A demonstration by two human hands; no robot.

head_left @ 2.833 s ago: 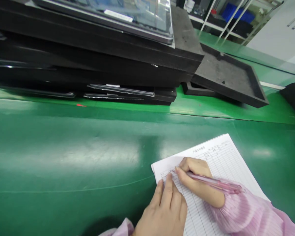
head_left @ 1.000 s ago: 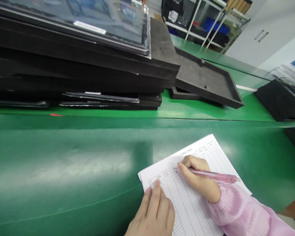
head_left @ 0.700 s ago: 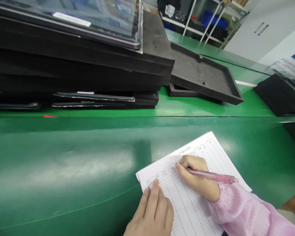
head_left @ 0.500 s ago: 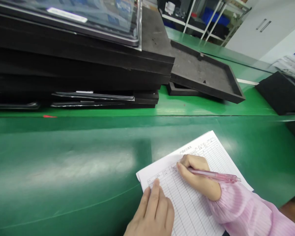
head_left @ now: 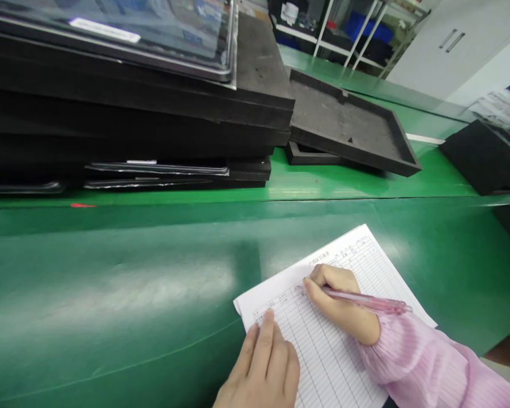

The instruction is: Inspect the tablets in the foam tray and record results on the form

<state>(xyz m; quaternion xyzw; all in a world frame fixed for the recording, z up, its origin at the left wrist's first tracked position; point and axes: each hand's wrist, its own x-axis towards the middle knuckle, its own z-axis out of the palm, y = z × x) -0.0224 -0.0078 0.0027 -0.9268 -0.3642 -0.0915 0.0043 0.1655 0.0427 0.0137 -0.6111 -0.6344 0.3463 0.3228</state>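
the right hand (head_left: pixel 338 303) is closed around one pink pen (head_left: pixel 368 301), thumb and forefinger pinched near the tip, and the tip sits on the upper rows of a ruled form sheet (head_left: pixel 323 362). the left hand (head_left: pixel 263 374) holds nothing; its fingers lie flat and together on the sheet's near left part, pinning it to the green belt (head_left: pixel 110 294). the sheet lies at the near right of the belt, turned at an angle.

against the earlier views, the pen tip has crept a little to the right along the top rows, while the left hand has slid down toward the sheet's lower edge; judging by that, the writing is moving across a line of the form with the paper kept steady.

counted: one pen, one sheet, two hands, both in pink sleeves (head_left: pixel 429 362). behind the belt stands one stack of black foam trays (head_left: pixel 153 113) with a glossy panel (head_left: pixel 153 28) on top, one open black tray (head_left: pixel 348 122) tilted beside it, and one black block (head_left: pixel 480 158) at the far right.
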